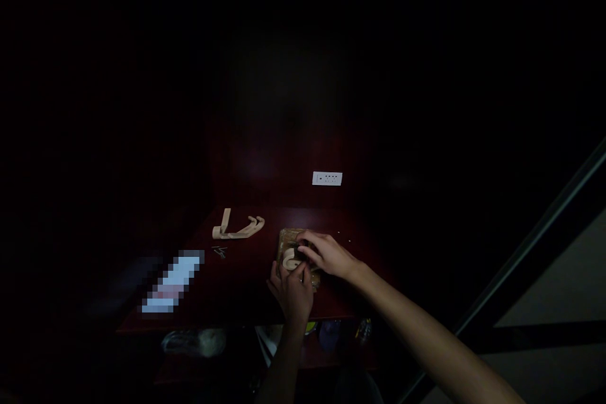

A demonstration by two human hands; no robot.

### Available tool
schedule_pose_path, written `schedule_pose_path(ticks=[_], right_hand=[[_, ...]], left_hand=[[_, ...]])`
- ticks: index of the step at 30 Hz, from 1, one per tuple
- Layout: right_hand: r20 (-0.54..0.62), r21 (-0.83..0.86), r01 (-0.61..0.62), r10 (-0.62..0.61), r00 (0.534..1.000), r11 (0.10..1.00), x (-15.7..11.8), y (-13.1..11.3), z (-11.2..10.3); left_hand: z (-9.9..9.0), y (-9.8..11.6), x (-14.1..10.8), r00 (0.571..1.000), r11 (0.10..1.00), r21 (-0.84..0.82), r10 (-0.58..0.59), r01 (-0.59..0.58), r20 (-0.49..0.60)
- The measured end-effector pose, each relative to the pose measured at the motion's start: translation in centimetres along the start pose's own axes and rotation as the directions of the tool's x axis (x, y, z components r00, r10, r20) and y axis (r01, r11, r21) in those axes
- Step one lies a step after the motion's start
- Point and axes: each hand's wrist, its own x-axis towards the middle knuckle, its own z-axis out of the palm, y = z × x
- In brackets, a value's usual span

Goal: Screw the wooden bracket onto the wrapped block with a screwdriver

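from where i stand, the tabletop (246, 293) is a deep, dark red, dim all round, with a faint sheen across its bare middle and its front edge catching a little light. toward the back left lie some pale pieces (231, 236), part straight, part bent, with hooked ends pointing right; i can't tell whether they are joined. just in front of them is a small loose scatter of thin metal pins (219, 251), maybe nails or screws. nearer the front left corner is a bright oblong (171, 282), too blurred to make out. right of the middle, well apart from these, sits a worn brown block (285, 237), partly covered. beyond it, farther right, are two tiny white specks (349, 240).
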Motion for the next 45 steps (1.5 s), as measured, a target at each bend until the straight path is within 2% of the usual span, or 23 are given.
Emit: schedule_pose_path(ticks=[4,6,11,14,18,21,25,29,40,45], right_hand=[[-0.100,-0.015,0.027,-0.029,0.995,1.000,0.0,0.7,0.0],[-0.102,-0.039,0.016,-0.020,0.995,0.999,0.1,1.0,-0.3],[0.038,-0.126,0.010,-0.005,0.999,0.992,0.4,0.7,-2.4],[0.162,-0.261,-0.037,0.081,0.983,0.965,0.8,0.1,-3.7],[0.220,-0.512,-0.070,0.209,0.953,0.856,1.4,-0.3,-4.1],[0.242,-0.622,-0.055,0.258,0.935,0.781,1.7,-0.4,-3.8],[0.310,-0.605,-0.029,0.270,0.912,0.796,1.9,-0.9,-3.7],[0.398,-0.557,-0.042,0.310,0.864,0.830,2.5,-1.5,-4.2],[0.387,-0.718,0.002,0.397,0.832,0.696,4.8,-2.6,-2.9],[0.451,-0.639,-0.029,0.405,0.796,0.769,4.6,-3.6,-3.6]], left_hand=[[0.3,-0.1,-0.1,1.000,1.000,0.003,0.006,-0.006,-0.012],[0.5,-0.1,-0.1,1.000,1.000,0.002,0.009,-0.009,-0.022],[0.7,-0.4,-0.1,0.999,1.000,0.006,0.030,-0.030,-0.035],[0.8,-0.5,-0.2,0.998,0.999,0.006,0.033,-0.033,-0.044],[1.1,-0.7,-0.2,0.998,0.999,0.008,0.033,-0.033,-0.049],[1.1,-0.7,-0.2,0.998,0.999,0.004,0.034,-0.034,-0.043],[1.1,-0.7,-0.2,0.999,1.000,0.014,0.028,-0.027,-0.038],[1.2,-0.8,-0.1,0.998,0.999,0.020,0.040,-0.040,-0.037],[1.0,-0.6,-0.1,0.998,0.999,0.039,0.039,-0.037,-0.044],[0.9,-0.7,-0.2,0.998,0.999,0.026,0.047,-0.045,-0.046]])
